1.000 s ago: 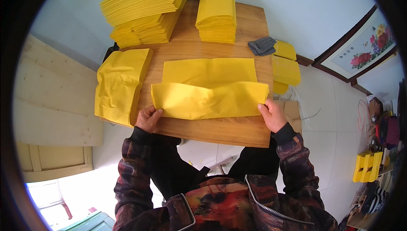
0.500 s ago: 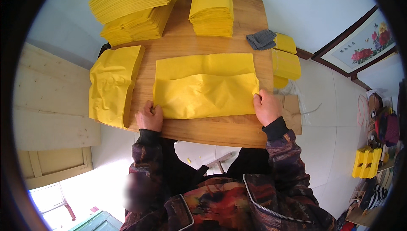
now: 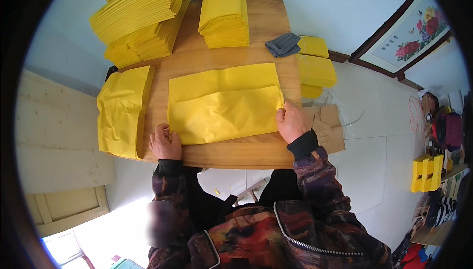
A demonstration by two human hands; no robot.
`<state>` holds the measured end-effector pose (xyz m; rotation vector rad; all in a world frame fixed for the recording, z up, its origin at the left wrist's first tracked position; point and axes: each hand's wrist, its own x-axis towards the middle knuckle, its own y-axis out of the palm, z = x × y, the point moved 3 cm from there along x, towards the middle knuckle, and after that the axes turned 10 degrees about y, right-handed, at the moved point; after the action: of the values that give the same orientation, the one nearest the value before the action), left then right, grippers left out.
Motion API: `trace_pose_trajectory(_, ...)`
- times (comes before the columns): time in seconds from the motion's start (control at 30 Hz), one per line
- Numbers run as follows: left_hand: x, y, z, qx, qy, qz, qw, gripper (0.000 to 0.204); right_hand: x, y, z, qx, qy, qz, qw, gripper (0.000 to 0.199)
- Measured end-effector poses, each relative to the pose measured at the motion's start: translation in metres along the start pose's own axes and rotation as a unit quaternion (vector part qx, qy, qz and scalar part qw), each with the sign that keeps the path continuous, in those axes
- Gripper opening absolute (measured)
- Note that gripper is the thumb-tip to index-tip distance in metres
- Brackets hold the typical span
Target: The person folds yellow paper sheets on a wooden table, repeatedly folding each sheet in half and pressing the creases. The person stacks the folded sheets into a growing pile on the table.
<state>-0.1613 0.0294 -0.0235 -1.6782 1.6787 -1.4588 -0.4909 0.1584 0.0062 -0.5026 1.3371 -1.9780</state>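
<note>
A folded sheet of yellow paper lies flat across the middle of the wooden table in front of me, its near layer creased and its far layer showing behind. My left hand is curled at the near left corner, thumb and fingers closed on the edge. At the right edge, my right hand pinches the paper between thumb and fingers. To the left, close to my left hand, rests a thick yellow paper bundle with a wrinkled top.
Tall stacks of yellow paper stand at the far left, with another stack beside them. A grey cloth lies at the far right of the wooden table. Yellow bundles and brown cardboard sit past its right edge.
The whole view has shifted, so the table and stacks sit further left. Both hands stay at the same edges of the yellow paper, which looks little changed.
</note>
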Motion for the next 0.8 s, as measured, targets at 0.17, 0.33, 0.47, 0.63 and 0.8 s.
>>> trace_pose_trajectory(0.17,0.0,0.002,0.01,-0.109,-0.016,-0.019,0.994,0.031,-0.001,-0.001,-0.003,0.025,-0.009,-0.006,1.0,0.022)
trace_pose_trajectory(0.33,-0.001,0.004,0.012,-0.122,0.021,-0.035,0.992,0.028,-0.001,-0.003,-0.005,0.031,-0.004,0.004,1.0,0.022)
trace_pose_trajectory(0.47,-0.002,0.005,0.013,-0.09,0.024,-0.027,0.995,0.018,0.001,-0.003,-0.003,0.025,0.006,0.012,1.0,0.022)
trace_pose_trajectory(0.63,0.0,0.005,0.009,-0.077,0.052,-0.02,0.995,0.01,0.001,-0.002,0.0,0.04,0.005,0.003,0.999,0.02)
trace_pose_trajectory(0.8,0.0,0.005,0.004,-0.049,0.069,-0.022,0.996,0.009,0.0,0.0,0.0,0.025,0.012,-0.006,1.0,0.02)
